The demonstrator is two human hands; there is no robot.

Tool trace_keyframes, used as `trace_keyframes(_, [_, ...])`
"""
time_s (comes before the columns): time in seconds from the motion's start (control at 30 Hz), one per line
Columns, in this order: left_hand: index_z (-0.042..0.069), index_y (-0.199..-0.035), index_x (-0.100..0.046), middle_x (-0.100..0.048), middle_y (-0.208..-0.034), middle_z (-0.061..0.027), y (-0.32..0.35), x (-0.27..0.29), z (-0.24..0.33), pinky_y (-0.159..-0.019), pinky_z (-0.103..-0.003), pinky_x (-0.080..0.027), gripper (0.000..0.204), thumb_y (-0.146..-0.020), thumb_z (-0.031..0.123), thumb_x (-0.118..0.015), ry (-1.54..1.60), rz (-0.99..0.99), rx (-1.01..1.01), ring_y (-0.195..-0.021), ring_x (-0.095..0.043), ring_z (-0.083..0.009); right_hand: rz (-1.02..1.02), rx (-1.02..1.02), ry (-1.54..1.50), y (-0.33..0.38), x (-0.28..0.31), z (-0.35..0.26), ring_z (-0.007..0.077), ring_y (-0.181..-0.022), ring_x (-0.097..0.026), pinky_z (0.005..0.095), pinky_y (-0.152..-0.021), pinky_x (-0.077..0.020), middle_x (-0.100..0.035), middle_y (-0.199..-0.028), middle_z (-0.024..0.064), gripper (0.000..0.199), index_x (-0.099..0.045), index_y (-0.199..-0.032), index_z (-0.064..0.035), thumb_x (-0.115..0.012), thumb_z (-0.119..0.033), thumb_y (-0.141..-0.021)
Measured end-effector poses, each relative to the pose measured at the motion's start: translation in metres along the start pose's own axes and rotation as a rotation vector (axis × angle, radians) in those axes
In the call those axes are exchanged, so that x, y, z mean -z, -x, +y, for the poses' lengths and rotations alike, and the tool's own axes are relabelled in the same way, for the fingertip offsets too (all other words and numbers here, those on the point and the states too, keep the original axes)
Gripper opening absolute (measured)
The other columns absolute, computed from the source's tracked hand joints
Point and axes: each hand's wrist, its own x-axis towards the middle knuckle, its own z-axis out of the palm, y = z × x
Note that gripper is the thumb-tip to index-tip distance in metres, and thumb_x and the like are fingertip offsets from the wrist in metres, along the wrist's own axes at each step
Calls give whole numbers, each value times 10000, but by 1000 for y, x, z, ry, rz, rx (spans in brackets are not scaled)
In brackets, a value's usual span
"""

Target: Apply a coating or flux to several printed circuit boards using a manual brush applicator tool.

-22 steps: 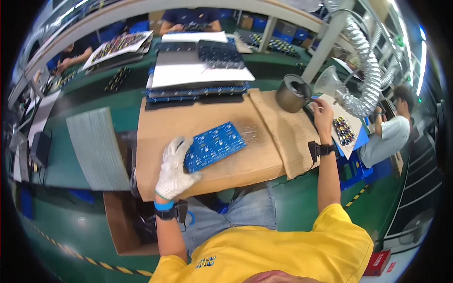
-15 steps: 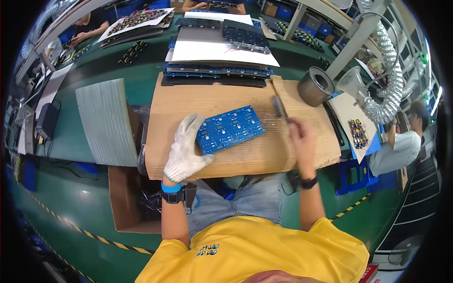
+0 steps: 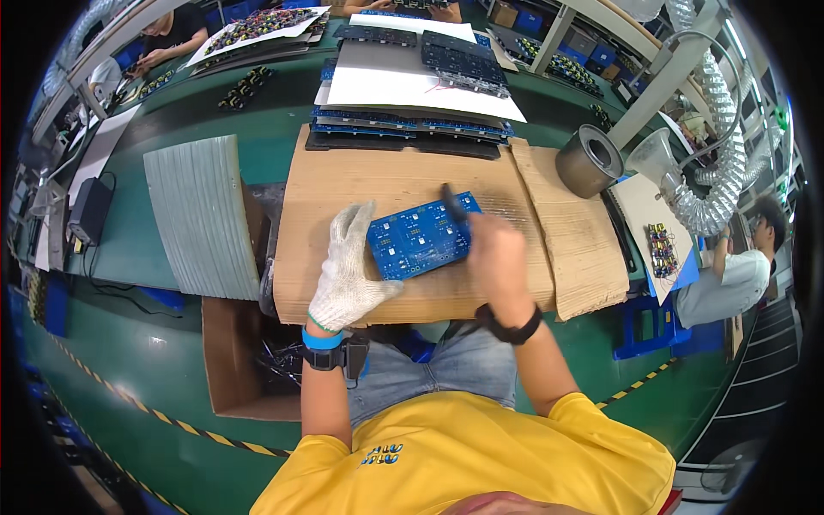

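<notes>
A circuit board lies on cardboard across the counter, the left hand at its left edge, the right hand and brush at its right end. Behind stands a stack of boards; back right, a can; left, piled sheets, with a box lower down.
</notes>
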Motion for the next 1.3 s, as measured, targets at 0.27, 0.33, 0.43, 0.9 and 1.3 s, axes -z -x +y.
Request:
trace_keyframes(0.27, [149,-1699,-377,-391,-1655,-247,-2,-2,-3,-1232,-580,-451,1238,-618,190,-978,2,1,-43,-1529,-410,-505,-50,186,-209,33,-24,-43,454,-939,-755,488,-850,-623,-774,-1049,279,231,-789,-1104,53,-664,67,-909])
trace_keyframes(0.33, [149,-1699,-380,-394,-1655,-244,-1,-1,-2,-1235,-581,-446,1237,-618,190,-980,3,-7,-48,-1529,-411,-504,-39,170,-196,34,-26,-45,455,-931,-756,487,-841,-623,-772,-1033,278,235,-785,-1102,52,-662,69,-903])
trace_keyframes(0.43, [150,-1697,-385,-399,-1654,-238,1,4,1,-1241,-583,-436,1234,-619,192,-983,7,-42,-22,-1529,-412,-503,25,76,-12,14,-7,-10,451,-923,-754,487,-824,-619,-766,-1023,267,250,-779,-1099,45,-654,79,-885])
trace_keyframes(0.9, [121,-1648,-472,-496,-1632,-236,2,-2,-6,-1271,-553,-410,1150,-625,211,-988,-110,-41,-78,-1537,-435,-471,-137,174,-205,82,-4,-72,446,-1046,-765,476,-911,-626,-778,-1095,261,357,-766,-1197,49,-647,108,-867])
trace_keyframes(1.3, [105,-1576,-567,-544,-1625,-199,-4,1,2,-1305,-527,-372,1059,-606,185,-984,-147,-94,-122,-1547,-456,-428,-59,266,-167,104,13,-29,412,-994,-785,457,-877,-632,-798,-1165,220,370,-783,-1260,14,-704,83,-905])
